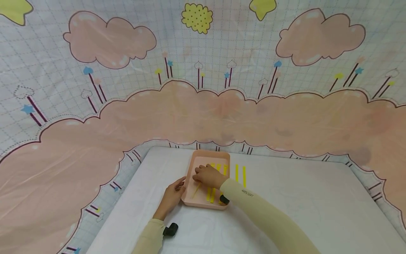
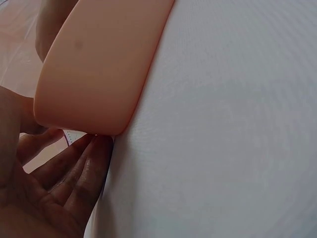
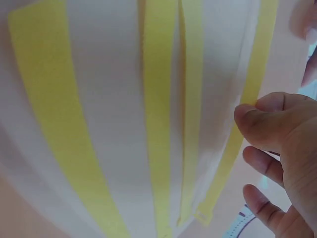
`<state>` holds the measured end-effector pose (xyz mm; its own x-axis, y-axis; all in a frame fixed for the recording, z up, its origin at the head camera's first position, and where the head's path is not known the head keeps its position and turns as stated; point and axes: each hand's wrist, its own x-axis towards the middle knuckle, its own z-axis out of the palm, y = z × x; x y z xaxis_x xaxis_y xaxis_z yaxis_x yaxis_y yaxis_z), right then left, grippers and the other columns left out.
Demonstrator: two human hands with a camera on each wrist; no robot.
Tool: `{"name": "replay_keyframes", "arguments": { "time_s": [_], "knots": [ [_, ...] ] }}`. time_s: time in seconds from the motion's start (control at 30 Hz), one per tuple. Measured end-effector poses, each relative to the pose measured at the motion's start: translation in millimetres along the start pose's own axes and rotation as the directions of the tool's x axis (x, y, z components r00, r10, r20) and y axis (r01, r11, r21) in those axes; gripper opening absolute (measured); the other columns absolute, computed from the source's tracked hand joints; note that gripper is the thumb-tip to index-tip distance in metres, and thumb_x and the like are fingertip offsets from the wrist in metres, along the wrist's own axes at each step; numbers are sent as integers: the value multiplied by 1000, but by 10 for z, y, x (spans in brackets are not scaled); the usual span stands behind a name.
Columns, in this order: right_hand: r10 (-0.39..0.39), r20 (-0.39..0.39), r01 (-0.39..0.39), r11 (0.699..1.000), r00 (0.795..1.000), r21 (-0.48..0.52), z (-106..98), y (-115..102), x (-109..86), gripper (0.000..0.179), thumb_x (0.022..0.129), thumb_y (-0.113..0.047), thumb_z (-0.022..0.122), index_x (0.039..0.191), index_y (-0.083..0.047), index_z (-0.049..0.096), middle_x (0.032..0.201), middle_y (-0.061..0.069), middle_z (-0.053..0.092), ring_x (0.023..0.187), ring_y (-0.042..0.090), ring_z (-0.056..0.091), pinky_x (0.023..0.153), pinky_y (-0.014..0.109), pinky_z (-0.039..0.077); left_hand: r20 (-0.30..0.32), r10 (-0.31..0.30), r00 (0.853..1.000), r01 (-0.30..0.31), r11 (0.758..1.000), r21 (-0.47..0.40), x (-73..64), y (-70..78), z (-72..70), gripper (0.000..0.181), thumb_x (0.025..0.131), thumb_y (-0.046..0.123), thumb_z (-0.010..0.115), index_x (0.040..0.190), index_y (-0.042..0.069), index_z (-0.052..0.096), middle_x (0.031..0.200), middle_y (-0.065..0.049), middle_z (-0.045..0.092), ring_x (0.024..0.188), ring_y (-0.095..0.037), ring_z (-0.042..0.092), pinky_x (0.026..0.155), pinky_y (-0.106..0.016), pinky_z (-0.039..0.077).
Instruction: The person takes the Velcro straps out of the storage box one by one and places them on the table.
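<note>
A shallow pink tray [image 1: 203,205] lies on the white table, with several yellow strips [image 1: 213,195] inside. Over the tray, my right hand [image 1: 209,175] pinches one narrow yellow strip [image 3: 260,54] between thumb and forefinger; the right wrist view shows the other fingers loosely bent. That strip slants toward the tray's left side. At the tray's left edge my left hand [image 1: 172,194] holds the wall, its thumb by the rim and its fingers against the outside in the left wrist view. Part of the strips is hidden under the right hand and sleeve.
Two more yellow strips [image 1: 236,173] lie on the white table [image 1: 301,201] just right of the tray. A printed curtain [image 1: 222,116] with clouds hangs behind and beside the table. Each wrist carries a small black camera [image 1: 171,229].
</note>
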<state>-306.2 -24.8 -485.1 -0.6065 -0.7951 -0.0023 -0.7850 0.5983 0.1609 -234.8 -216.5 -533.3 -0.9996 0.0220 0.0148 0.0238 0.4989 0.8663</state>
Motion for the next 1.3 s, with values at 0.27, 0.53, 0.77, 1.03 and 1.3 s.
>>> {"name": "replay_keyframes", "arguments": {
  "time_s": [0.27,0.53,0.77,1.03,1.3],
  "knots": [
    [-19,-56,18,999,998,-29,-137,2,-84,18,102,-29,52,106,-26,69,103,-5,63,94,13,57,77,26,48,-9,-1,1000,1,1000,2,5,2,8,44,98,9,56,141,12,54,126,-22,65,114,-32,64,93,-43,55],
    [-1,-87,1,1000,996,7,-162,0,-171,14,100,-26,55,107,-25,67,105,-5,61,94,13,56,76,26,47,-15,4,1000,-4,1000,-4,10,-7,1,43,97,9,57,140,12,55,125,-21,65,113,-32,65,93,-43,55],
    [29,-164,-17,997,986,70,-195,-1,-227,4,96,-24,63,98,-24,66,101,-7,60,92,11,55,74,23,46,-13,19,1000,-20,1000,-6,5,-31,0,43,97,9,57,140,11,56,125,-23,65,113,-35,65,92,-44,56],
    [103,-230,-43,967,968,249,-272,12,-344,9,92,-19,68,91,-22,60,97,-6,59,91,12,55,72,25,43,-26,34,999,-33,999,10,17,-31,5,43,97,8,58,140,11,56,126,-23,65,113,-35,65,93,-44,55],
    [149,-312,-31,935,938,354,-292,28,-464,5,93,-16,67,95,-18,63,94,-5,59,87,12,55,75,26,48,-31,10,999,-9,1000,9,-8,-20,11,44,96,9,58,141,11,55,128,-23,63,116,-36,63,97,-46,53]
  ]
}}
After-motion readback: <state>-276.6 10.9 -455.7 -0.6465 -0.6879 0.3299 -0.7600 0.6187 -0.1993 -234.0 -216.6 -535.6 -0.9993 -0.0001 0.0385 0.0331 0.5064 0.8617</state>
